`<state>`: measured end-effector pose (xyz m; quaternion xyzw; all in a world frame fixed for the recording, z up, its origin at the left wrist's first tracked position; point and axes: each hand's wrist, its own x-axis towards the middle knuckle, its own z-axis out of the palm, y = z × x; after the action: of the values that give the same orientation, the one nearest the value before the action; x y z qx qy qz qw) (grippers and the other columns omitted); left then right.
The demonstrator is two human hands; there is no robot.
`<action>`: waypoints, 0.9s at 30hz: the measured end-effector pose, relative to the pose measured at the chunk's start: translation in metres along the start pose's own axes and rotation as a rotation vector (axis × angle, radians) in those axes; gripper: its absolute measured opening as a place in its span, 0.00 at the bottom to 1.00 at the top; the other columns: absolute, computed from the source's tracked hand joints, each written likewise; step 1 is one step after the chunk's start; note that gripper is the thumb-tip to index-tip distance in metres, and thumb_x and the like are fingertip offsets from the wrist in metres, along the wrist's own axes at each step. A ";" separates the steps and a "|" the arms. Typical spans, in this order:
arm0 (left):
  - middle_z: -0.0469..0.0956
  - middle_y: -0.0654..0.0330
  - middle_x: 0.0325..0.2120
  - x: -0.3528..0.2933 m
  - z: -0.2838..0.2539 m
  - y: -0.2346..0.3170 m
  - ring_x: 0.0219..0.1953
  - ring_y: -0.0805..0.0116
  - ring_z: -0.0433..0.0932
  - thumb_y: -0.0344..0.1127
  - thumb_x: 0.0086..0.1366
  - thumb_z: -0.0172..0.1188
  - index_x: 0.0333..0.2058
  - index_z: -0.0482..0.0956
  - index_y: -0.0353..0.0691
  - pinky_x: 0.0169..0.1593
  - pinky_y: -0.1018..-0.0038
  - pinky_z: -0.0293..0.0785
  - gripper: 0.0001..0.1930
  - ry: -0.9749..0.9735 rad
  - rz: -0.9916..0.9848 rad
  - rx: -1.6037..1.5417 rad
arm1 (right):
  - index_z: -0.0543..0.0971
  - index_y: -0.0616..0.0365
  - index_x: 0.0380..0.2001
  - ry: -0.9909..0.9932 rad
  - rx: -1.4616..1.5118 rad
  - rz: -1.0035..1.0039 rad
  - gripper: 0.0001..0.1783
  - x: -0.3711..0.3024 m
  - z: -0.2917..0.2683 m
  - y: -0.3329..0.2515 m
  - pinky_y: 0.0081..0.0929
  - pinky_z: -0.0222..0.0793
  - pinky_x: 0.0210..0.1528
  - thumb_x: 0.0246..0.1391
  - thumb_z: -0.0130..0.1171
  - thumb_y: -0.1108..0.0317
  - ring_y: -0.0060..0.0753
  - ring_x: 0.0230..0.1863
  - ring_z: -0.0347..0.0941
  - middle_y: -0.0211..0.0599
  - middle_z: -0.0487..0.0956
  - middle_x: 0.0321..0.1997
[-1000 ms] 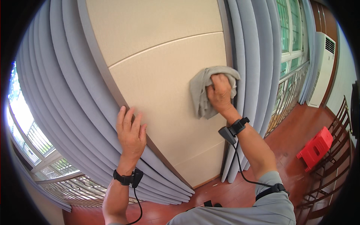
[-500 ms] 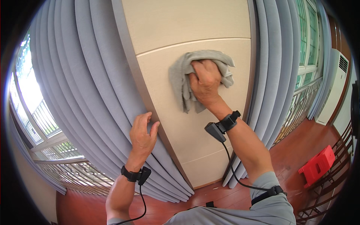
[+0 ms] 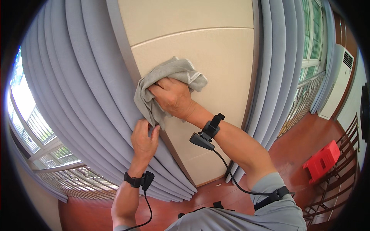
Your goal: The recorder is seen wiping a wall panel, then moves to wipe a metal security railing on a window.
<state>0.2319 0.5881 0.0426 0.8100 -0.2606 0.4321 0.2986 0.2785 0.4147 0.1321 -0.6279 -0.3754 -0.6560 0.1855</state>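
My right hand (image 3: 172,97) is closed on a grey cloth (image 3: 163,73), pressing it bunched against a cream panel (image 3: 219,96). The cloth reaches over the panel's grey left edge strip (image 3: 125,46), and one loose corner hangs down. Just under that corner is my left hand (image 3: 144,142), held at the edge of the grey-blue curtain (image 3: 92,77). Its thumb stands apart from its bent fingers. Whether the left fingertips touch the curtain or the cloth's corner is hard to tell.
A second curtain (image 3: 269,77) hangs along the panel's right side. Barred windows (image 3: 34,119) lie beyond the curtains. At the right stand a red plastic stool (image 3: 323,161), dark wooden chairs (image 3: 331,192) and a white upright air conditioner (image 3: 339,82). The floor (image 3: 216,192) is reddish.
My right hand has slid the cloth left and down across the panel to its left edge, close to my left hand. The left hand has barely moved.
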 end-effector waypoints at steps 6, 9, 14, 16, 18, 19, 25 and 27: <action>0.75 0.53 0.31 -0.004 0.002 -0.004 0.31 0.51 0.75 0.26 0.54 0.67 0.36 0.75 0.35 0.34 0.63 0.71 0.12 -0.069 0.011 0.030 | 0.81 0.55 0.34 -0.074 0.029 -0.012 0.11 -0.037 -0.006 0.001 0.29 0.73 0.35 0.43 0.61 0.72 0.35 0.32 0.76 0.33 0.77 0.34; 0.75 0.53 0.30 -0.009 0.005 -0.008 0.31 0.51 0.75 0.26 0.54 0.66 0.35 0.75 0.35 0.34 0.63 0.71 0.11 -0.119 0.023 0.009 | 0.80 0.55 0.36 -0.139 0.026 0.020 0.11 -0.057 -0.007 0.001 0.32 0.73 0.39 0.46 0.60 0.71 0.36 0.37 0.76 0.33 0.77 0.36; 0.74 0.54 0.29 -0.009 0.020 -0.016 0.31 0.51 0.75 0.27 0.55 0.67 0.34 0.75 0.36 0.33 0.63 0.71 0.10 -0.225 0.049 -0.027 | 0.80 0.54 0.36 -0.163 0.004 0.093 0.11 -0.087 0.000 0.010 0.33 0.73 0.39 0.45 0.60 0.70 0.37 0.37 0.76 0.33 0.77 0.35; 0.74 0.54 0.28 -0.012 0.028 -0.020 0.30 0.51 0.74 0.28 0.55 0.67 0.34 0.75 0.36 0.33 0.62 0.70 0.10 -0.286 0.037 -0.018 | 0.80 0.54 0.36 -0.183 -0.015 0.138 0.12 -0.102 0.002 0.012 0.34 0.73 0.39 0.45 0.60 0.70 0.38 0.37 0.76 0.34 0.77 0.35; 0.73 0.54 0.28 -0.010 0.034 -0.023 0.30 0.51 0.74 0.28 0.55 0.67 0.34 0.75 0.35 0.32 0.62 0.70 0.11 -0.333 0.041 -0.034 | 0.80 0.55 0.36 -0.183 -0.014 0.206 0.11 -0.115 0.005 0.015 0.34 0.73 0.39 0.45 0.59 0.71 0.39 0.36 0.77 0.35 0.77 0.35; 0.73 0.54 0.27 -0.009 0.038 -0.025 0.29 0.51 0.74 0.29 0.56 0.67 0.35 0.74 0.35 0.32 0.62 0.70 0.11 -0.359 0.046 -0.043 | 0.80 0.55 0.36 -0.189 -0.019 0.226 0.11 -0.121 0.006 0.017 0.34 0.73 0.39 0.45 0.59 0.71 0.39 0.36 0.77 0.35 0.77 0.35; 0.74 0.53 0.28 -0.015 0.064 -0.048 0.29 0.51 0.75 0.29 0.57 0.67 0.37 0.75 0.35 0.32 0.61 0.70 0.11 -0.467 0.008 -0.024 | 0.80 0.56 0.35 -0.175 -0.065 0.399 0.11 -0.151 0.013 0.018 0.36 0.73 0.37 0.43 0.58 0.74 0.42 0.35 0.76 0.39 0.77 0.34; 0.75 0.52 0.29 -0.018 0.071 -0.056 0.30 0.51 0.76 0.30 0.57 0.67 0.38 0.76 0.35 0.33 0.62 0.71 0.12 -0.484 -0.006 -0.037 | 0.79 0.56 0.35 -0.154 -0.104 0.481 0.12 -0.162 0.018 0.017 0.37 0.73 0.36 0.42 0.58 0.76 0.44 0.34 0.76 0.41 0.77 0.33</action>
<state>0.3001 0.5791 -0.0190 0.8851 -0.3304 0.2195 0.2435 0.3262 0.3792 -0.0207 -0.7558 -0.1942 -0.5618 0.2746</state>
